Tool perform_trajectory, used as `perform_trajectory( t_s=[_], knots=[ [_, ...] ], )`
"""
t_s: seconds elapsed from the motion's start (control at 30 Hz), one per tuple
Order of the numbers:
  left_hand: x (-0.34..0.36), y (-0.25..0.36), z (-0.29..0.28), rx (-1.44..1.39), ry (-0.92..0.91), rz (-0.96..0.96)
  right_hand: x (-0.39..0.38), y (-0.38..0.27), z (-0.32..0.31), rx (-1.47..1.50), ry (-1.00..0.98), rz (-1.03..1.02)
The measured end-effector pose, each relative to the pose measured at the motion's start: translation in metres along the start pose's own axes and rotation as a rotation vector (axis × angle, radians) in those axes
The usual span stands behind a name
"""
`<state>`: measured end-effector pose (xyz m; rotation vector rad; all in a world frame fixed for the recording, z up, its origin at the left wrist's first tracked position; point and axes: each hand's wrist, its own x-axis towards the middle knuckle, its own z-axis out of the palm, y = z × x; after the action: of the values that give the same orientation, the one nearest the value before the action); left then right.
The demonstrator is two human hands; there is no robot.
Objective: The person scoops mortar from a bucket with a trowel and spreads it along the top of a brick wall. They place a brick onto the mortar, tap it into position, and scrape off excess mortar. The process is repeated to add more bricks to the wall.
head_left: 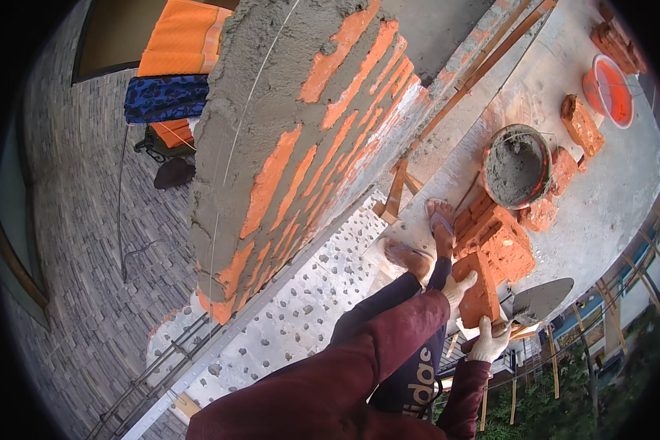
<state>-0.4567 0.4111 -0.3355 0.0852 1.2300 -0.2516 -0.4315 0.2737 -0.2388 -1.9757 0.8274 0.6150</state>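
Note:
My gloved left hand [460, 288] is closed around an orange-red brick [479, 295], gripping it by one side. Just below that brick, my gloved right hand [490, 341] grips a trowel; its broad grey blade [544, 299] points off to the right. The brick's lower end is close to the trowel handle, and I cannot tell whether they touch. Beyond the held brick lies a stack of bricks [497, 242]. A bucket of wet grey mortar [517, 167] stands behind the stack. On the left rises a brick wall [293, 169] with mortar smeared along its top and joints.
A taut string [251, 95] runs along the wall top. My sandalled feet [441, 214] stand between wall and bricks. Loose bricks [582, 125] and an orange-red basin [609, 91] lie far right. Wooden strips [462, 92] lean beside the wall. Steel bars [165, 356] protrude at lower left.

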Motion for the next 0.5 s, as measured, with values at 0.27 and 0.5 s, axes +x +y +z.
perform_trajectory(
  t_s=[0.27,0.5],
  knots=[
    [-0.193,0.089,0.125,0.296,-0.142,0.124,-0.125,-0.177,-0.024,-0.382,-0.044,-0.639],
    [-0.371,0.242,0.175,0.859,-0.464,0.929,-0.176,-0.246,-0.025,0.593,-0.594,-0.243]
  ],
)
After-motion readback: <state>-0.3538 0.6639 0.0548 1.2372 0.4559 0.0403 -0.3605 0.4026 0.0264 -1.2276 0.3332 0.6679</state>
